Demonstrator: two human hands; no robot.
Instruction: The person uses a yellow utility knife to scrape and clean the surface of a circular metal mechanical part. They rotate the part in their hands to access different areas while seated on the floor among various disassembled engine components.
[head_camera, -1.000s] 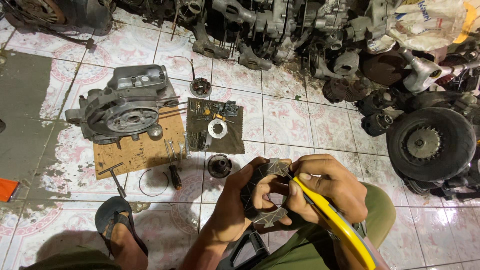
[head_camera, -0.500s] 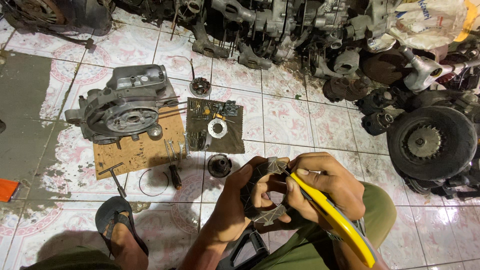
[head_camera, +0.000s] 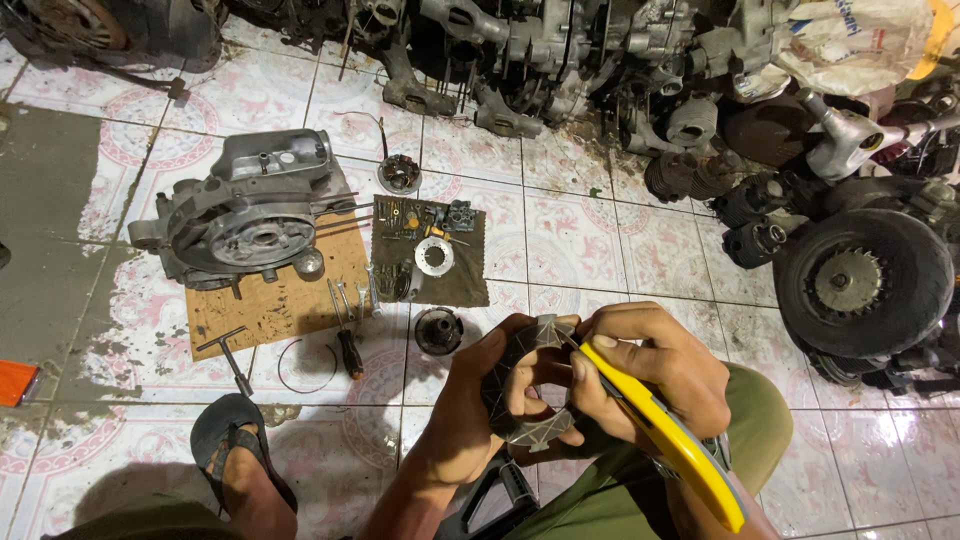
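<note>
Little has been shifted since the earlier frames: only the yellow-handled tool (head_camera: 665, 435) has been tilted slightly, its tip kept at the same spot on the finned round part (head_camera: 530, 385), so the work on that part is judged to be continuing rather than finished. At the far left, an engine casing (head_camera: 245, 215) is seen resting on a cardboard sheet (head_camera: 275, 300), with a T-handled wrench (head_camera: 228, 355) and a screwdriver (head_camera: 345, 345) laid beside a thin wire ring (head_camera: 305, 365) on the tiled floor (head_camera: 560, 240). A sandalled foot (head_camera: 235, 455) is planted below them. Further right, small parts and a pale ring (head_camera: 433, 255) are spread on a dark cloth (head_camera: 455, 285), and a small round hub (head_camera: 438, 330) lies just below it. The left hand (head_camera: 480, 400) is closed around the finned round part, which is held above the lap. The right hand (head_camera: 650, 370) is wrapped shut on the yellow-handled tool. At the far right, a tyred wheel (head_camera: 865, 280) stands among piled engine parts.
</note>
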